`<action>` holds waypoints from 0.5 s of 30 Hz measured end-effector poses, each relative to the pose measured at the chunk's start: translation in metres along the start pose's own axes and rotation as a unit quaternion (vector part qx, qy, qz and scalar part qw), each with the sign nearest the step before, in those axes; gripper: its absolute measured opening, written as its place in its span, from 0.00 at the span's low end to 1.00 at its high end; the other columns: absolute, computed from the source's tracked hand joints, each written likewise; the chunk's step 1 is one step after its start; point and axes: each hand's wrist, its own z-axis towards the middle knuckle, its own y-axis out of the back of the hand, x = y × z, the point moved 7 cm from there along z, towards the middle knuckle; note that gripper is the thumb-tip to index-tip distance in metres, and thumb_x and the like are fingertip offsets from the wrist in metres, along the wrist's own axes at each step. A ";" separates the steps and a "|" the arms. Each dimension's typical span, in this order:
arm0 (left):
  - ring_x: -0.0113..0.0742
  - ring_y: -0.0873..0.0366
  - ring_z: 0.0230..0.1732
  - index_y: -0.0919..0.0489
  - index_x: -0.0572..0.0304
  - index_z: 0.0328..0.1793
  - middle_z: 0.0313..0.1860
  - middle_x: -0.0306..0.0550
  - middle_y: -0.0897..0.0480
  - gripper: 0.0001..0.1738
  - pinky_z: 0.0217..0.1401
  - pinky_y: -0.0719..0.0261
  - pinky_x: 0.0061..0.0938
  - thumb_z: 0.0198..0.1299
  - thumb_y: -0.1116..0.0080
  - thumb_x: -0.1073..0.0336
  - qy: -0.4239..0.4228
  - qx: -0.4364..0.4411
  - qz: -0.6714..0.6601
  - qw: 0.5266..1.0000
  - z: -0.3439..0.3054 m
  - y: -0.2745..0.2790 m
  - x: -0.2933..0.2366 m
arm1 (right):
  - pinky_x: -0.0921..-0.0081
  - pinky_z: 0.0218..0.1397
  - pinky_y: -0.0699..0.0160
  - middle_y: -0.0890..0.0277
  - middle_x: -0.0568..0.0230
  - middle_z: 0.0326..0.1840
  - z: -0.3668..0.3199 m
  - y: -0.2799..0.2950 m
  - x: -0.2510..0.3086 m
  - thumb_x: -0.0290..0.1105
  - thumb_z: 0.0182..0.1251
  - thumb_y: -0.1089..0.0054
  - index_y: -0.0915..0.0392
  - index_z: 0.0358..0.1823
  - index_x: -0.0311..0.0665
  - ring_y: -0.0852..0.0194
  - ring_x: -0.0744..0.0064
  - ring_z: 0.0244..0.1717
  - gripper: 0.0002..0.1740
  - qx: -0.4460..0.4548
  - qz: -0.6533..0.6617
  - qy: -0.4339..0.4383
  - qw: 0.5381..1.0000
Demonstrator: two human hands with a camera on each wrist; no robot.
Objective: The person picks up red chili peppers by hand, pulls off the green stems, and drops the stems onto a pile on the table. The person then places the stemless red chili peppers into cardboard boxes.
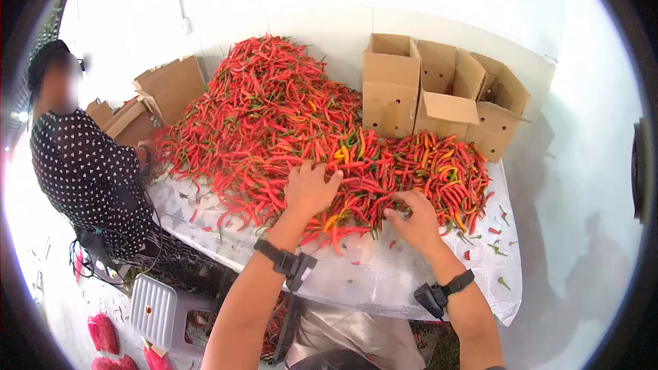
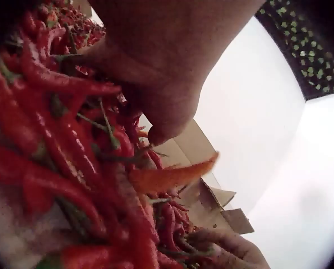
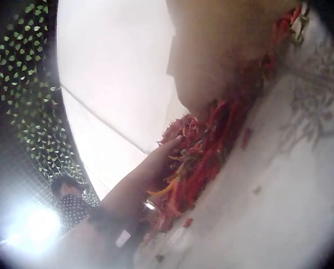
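A big heap of chili peppers (image 1: pixel 267 96), mostly red with some orange, yellow and green, covers much of the white-clothed table (image 1: pixel 384 281). My left hand (image 1: pixel 312 192) lies over the front of the heap, thumb spread from the fingers, fingertips among the chilies. In the left wrist view an orange chili (image 2: pixel 175 175) sticks out below that hand. My right hand (image 1: pixel 417 223) is at the heap's front edge, its thumb and forefinger bent and apart, the other fingers mostly hidden. Chilies (image 3: pixel 212 145) lie right beside it in the right wrist view.
Several open cardboard boxes (image 1: pixel 391 89) stand behind the heap at the right, with another carton (image 1: pixel 171 89) at the left. A person (image 1: pixel 89 178) in a dotted top stands left of the table. A grey stool (image 1: pixel 154 308) and red bags (image 1: pixel 103 334) are on the floor.
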 end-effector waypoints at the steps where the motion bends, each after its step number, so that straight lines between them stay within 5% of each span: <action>1: 0.61 0.31 0.63 0.19 0.57 0.55 0.62 0.60 0.26 0.29 0.68 0.36 0.47 0.63 0.50 0.41 -0.028 -0.002 -0.011 1.000 -0.002 -0.003 -0.002 | 0.62 0.51 0.25 0.24 0.53 0.44 0.000 0.002 0.000 0.35 0.53 0.30 0.22 0.49 0.38 0.24 0.53 0.47 0.22 -0.006 0.010 -0.001 1.000; 4: 0.57 0.30 0.63 0.19 0.62 0.52 0.57 0.59 0.23 0.23 0.67 0.35 0.45 0.62 0.44 0.50 -0.102 -0.026 -0.047 0.993 -0.011 0.000 -0.005 | 0.61 0.55 0.26 0.24 0.52 0.47 -0.001 0.004 0.004 0.35 0.54 0.31 0.22 0.51 0.38 0.26 0.52 0.52 0.22 -0.024 0.015 0.018 0.999; 7: 0.56 0.30 0.63 0.19 0.63 0.51 0.58 0.58 0.24 0.20 0.66 0.33 0.43 0.59 0.40 0.56 -0.050 -0.072 -0.237 0.968 -0.019 0.025 0.003 | 0.58 0.59 0.28 0.24 0.50 0.51 0.003 0.004 0.013 0.35 0.55 0.33 0.23 0.52 0.39 0.28 0.49 0.56 0.22 -0.042 -0.016 0.073 0.996; 15: 0.59 0.33 0.65 0.23 0.54 0.60 0.65 0.57 0.29 0.25 0.64 0.35 0.53 0.59 0.43 0.53 0.071 -0.223 -0.043 0.971 -0.038 0.048 0.047 | 0.56 0.65 0.34 0.31 0.45 0.60 0.041 -0.018 0.050 0.34 0.60 0.39 0.28 0.59 0.38 0.35 0.45 0.63 0.24 0.008 -0.053 0.140 0.989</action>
